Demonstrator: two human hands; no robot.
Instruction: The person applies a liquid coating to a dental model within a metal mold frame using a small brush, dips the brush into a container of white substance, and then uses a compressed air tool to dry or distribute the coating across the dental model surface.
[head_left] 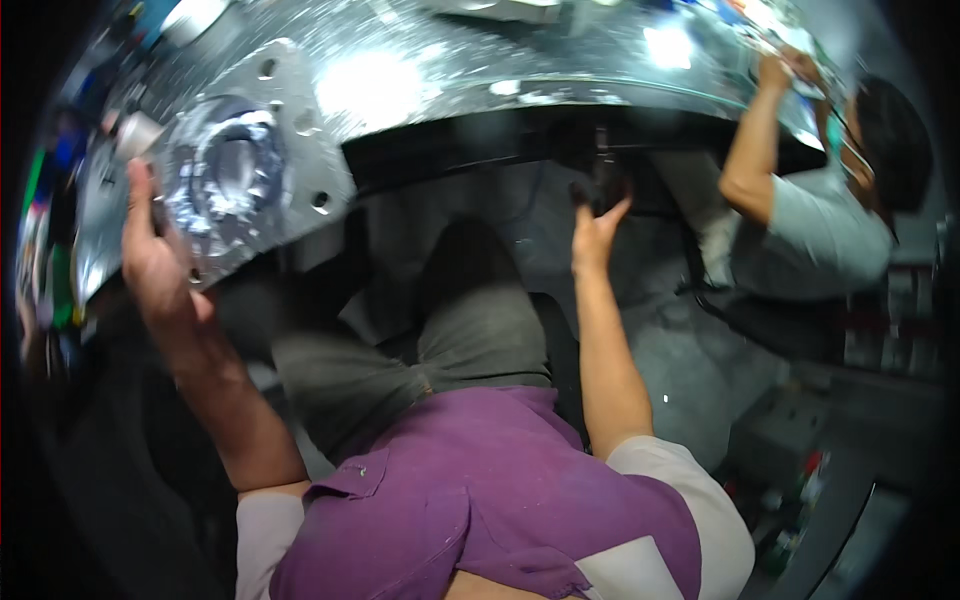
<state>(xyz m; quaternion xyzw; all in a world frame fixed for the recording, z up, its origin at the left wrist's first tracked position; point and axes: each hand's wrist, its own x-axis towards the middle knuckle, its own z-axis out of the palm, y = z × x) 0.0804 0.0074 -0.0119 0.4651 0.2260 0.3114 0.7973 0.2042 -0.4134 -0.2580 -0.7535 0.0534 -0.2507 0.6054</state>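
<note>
My left hand [158,245] grips the edge of a silver metal plate [308,190], which has a large round centre with a shiny ring and several bolt holes at its corners. The plate is tilted at the left side of the metal bench. My right hand [598,225] is below the bench's front edge, closed on a dark hand tool [604,172] with a thin upper end; its exact kind is hard to make out.
The shiny metal bench [465,55] spans the top, with a white cylinder [138,135] and blurred items at left. A co-worker [810,220] sits at the right, hands on the bench. A dark shelf unit [830,450] stands lower right. My legs are under the bench.
</note>
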